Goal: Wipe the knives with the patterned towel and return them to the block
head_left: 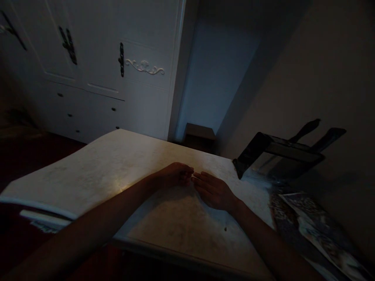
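Over the middle of the pale, marbled tabletop (pixel 172 222), my two hands meet at the fingertips. My left hand (pixel 176 174) is closed, its fingers curled in and thumb and forefinger pinched together. My right hand (pixel 214 192) reaches in from the right, back of the hand towards me, its fingers fairly straight and their tips drawn together against the left fingertips. A tiny pale speck shows between the tips; it is too small and dark to name. On the tabletop near my right wrist lies a small dark bit (pixel 225 229).
A dark stand with two upright handles (pixel 293 144) sits at the table's right end by the wall. Patterned cloth or paper (pixel 310 222) lies at the right edge. Beyond the table are a white wardrobe (pixel 146 105) and a low brown box-like piece (pixel 200 132). The room is dim.
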`<action>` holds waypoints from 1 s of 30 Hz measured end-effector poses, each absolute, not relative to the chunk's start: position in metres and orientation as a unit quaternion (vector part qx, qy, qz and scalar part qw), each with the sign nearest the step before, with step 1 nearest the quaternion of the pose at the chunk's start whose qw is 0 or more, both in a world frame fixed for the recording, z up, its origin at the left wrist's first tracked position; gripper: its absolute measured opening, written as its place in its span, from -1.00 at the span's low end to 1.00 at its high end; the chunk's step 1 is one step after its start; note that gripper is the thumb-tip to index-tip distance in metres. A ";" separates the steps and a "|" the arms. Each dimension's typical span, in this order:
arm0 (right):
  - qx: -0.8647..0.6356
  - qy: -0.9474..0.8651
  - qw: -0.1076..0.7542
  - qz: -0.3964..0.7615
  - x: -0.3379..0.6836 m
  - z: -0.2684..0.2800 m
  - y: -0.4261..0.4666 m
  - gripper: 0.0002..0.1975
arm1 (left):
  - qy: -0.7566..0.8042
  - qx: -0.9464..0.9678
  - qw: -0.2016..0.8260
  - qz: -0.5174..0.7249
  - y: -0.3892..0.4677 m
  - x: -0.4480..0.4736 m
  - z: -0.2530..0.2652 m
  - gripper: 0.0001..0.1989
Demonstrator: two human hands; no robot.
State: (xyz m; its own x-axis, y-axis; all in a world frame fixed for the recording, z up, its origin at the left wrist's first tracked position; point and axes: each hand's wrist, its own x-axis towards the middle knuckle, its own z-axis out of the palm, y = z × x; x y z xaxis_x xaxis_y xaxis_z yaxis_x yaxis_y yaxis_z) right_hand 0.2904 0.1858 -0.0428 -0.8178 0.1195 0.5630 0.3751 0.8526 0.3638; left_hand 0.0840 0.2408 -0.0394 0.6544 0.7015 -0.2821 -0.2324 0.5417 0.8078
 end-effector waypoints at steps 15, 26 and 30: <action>-0.131 -0.921 0.273 -0.244 0.288 -0.041 0.186 -0.89 | 0.322 0.403 0.826 0.227 0.233 0.071 -0.026 -0.86; -0.156 -0.920 0.248 -0.262 0.278 -0.039 0.185 -0.91 | 0.440 0.476 0.701 0.297 0.223 0.083 -0.030 -0.68; -0.154 -0.920 0.240 -0.269 0.277 -0.040 0.186 -0.90 | 0.440 0.459 0.721 0.275 0.226 0.080 -0.027 -0.73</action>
State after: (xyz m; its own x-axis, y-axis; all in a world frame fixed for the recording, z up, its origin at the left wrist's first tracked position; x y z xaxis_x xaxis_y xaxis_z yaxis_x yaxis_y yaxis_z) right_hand 0.2774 0.1857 -0.0401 -0.8373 0.1542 0.5245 0.4128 0.8073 0.4217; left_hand 0.0796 0.2260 -0.0271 0.4615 0.8007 -0.3820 0.0063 0.4277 0.9039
